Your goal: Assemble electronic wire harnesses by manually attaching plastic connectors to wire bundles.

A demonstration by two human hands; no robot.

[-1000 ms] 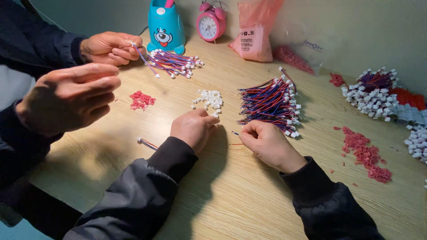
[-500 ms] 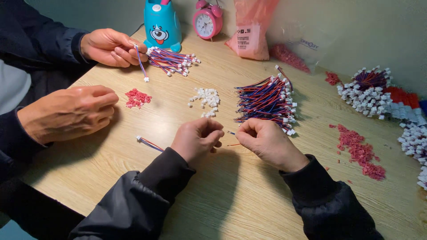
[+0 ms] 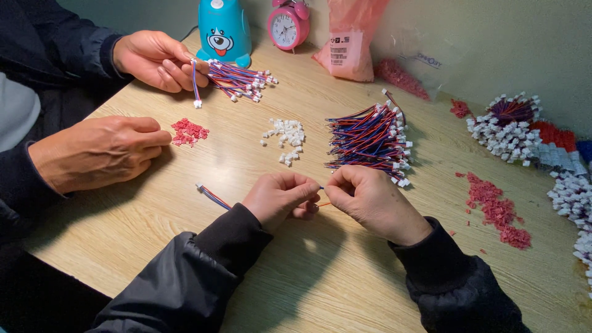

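My left hand (image 3: 280, 199) and my right hand (image 3: 370, 200) meet over the wooden table (image 3: 185, 234), fingertips pinched together on a thin red and blue wire (image 3: 213, 196). The wire's tail runs out left under my left wrist and ends in a small white plug. Just beyond my hands lies a bundle of red and blue wires with white plugs (image 3: 370, 137). A small heap of white plastic connectors (image 3: 285, 134) lies to its left.
A second person sits at the left: one hand (image 3: 98, 151) rests by a heap of red bits (image 3: 188, 131), the other (image 3: 157, 58) holds a wire beside another wire bundle (image 3: 237, 79). A blue toy (image 3: 223, 29), pink clock (image 3: 288, 24), pink bag (image 3: 351, 37), more plugs and red bits (image 3: 496, 206) stand around.
My two hands have closed together on the wire. The other person's far hand has lifted a single wire from their bundle, and their near hand has settled flat on the table.
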